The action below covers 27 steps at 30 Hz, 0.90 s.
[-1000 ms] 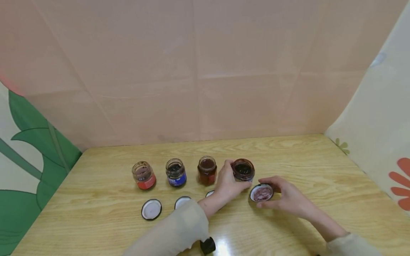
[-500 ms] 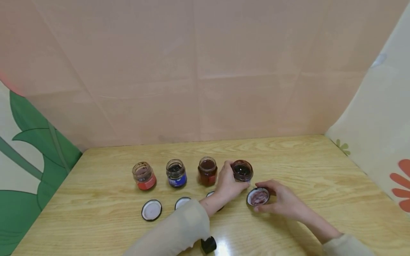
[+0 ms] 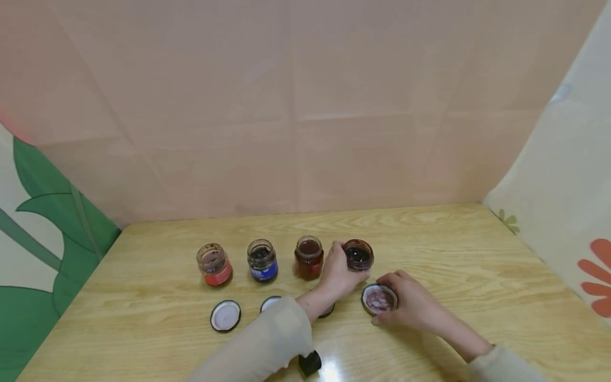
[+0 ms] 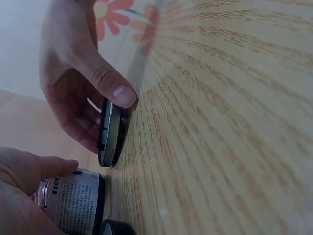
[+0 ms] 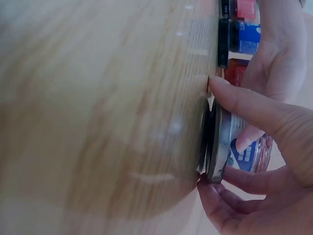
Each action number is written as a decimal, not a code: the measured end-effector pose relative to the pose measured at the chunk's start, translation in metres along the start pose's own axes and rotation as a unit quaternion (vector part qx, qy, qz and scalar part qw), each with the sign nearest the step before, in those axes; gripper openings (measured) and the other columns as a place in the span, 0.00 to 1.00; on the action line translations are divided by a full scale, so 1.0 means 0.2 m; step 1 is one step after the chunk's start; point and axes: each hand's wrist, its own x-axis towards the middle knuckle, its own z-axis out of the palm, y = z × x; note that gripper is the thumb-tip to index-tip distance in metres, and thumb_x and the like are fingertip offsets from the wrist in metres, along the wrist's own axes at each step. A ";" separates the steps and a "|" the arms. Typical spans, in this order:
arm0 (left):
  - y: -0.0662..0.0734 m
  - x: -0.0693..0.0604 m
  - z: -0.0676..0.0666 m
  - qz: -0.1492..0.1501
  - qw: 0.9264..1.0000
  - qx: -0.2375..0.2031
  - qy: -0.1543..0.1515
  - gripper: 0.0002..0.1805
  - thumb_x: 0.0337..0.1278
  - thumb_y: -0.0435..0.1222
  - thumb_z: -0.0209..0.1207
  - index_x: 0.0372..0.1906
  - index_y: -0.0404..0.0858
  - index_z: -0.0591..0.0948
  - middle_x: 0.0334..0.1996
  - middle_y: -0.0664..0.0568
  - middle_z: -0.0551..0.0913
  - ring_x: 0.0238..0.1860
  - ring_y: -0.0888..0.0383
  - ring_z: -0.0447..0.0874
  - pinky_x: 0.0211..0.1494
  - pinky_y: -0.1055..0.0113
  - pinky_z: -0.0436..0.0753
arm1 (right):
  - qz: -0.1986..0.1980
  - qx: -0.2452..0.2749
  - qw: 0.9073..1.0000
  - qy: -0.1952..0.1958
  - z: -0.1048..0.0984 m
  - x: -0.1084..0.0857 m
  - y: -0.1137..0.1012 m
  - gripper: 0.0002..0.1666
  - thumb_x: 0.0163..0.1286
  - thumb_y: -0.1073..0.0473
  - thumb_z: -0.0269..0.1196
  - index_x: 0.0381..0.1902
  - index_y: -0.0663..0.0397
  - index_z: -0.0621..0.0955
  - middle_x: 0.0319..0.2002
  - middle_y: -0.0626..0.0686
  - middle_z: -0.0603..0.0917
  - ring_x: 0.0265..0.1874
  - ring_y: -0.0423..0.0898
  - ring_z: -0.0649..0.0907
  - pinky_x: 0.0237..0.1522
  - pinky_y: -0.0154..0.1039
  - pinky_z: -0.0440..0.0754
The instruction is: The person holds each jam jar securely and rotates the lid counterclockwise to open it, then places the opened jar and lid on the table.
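Note:
My left hand (image 3: 336,277) grips an uncapped glass jar (image 3: 359,255) of dark jam, the rightmost in a row. Its printed label (image 4: 76,203) shows in the left wrist view. My right hand (image 3: 412,302) pinches a round lid (image 3: 379,300) by its edge, just in front of that jar. The lid's jam-smeared inner side faces up. In the right wrist view the lid (image 5: 220,142) lies very near the tabletop, between thumb and fingers; whether it touches fully I cannot tell.
Left of the held jar stand three uncapped jars: a dark red one (image 3: 308,258), a blue-labelled one (image 3: 262,261) and a red-labelled one (image 3: 215,266). Before them lie upturned lids (image 3: 225,316), two partly covered by my left arm. A small black object (image 3: 310,364) sits beside the left sleeve.
My right hand has moved left and toward the front with the lid, lowering it flatter to the table. The held jar has shifted slightly left with my left hand.

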 end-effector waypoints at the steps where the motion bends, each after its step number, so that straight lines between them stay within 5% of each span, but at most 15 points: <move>1: 0.00 0.00 0.00 -0.001 1.000 0.002 -0.002 0.39 0.39 0.36 0.75 0.57 0.34 0.65 0.53 0.41 0.75 0.58 0.46 0.74 0.64 0.56 0.72 | 0.004 -0.002 1.000 -0.003 0.00 0.00 0.00 0.45 0.32 0.44 0.81 0.47 0.63 0.79 0.42 0.54 0.79 0.40 0.48 0.79 0.44 0.48 0.79; 20: 0.04 -0.02 -0.02 -0.026 0.999 0.018 -0.026 0.53 0.39 0.37 0.75 0.70 0.30 0.56 0.64 0.35 0.67 0.65 0.42 0.68 0.68 0.53 0.69 | 0.020 -0.012 1.000 -0.017 0.01 0.01 0.01 0.48 0.30 0.42 0.81 0.49 0.59 0.78 0.39 0.53 0.76 0.38 0.45 0.76 0.40 0.45 0.78; 27: 0.10 -0.06 -0.06 -0.003 0.999 0.013 -0.029 0.52 0.43 0.38 0.72 0.71 0.32 0.55 0.67 0.38 0.63 0.66 0.44 0.66 0.68 0.55 0.69 | 0.041 -0.001 0.999 -0.028 -0.03 0.02 0.01 0.51 0.34 0.40 0.79 0.53 0.63 0.77 0.42 0.56 0.78 0.40 0.50 0.78 0.41 0.49 0.79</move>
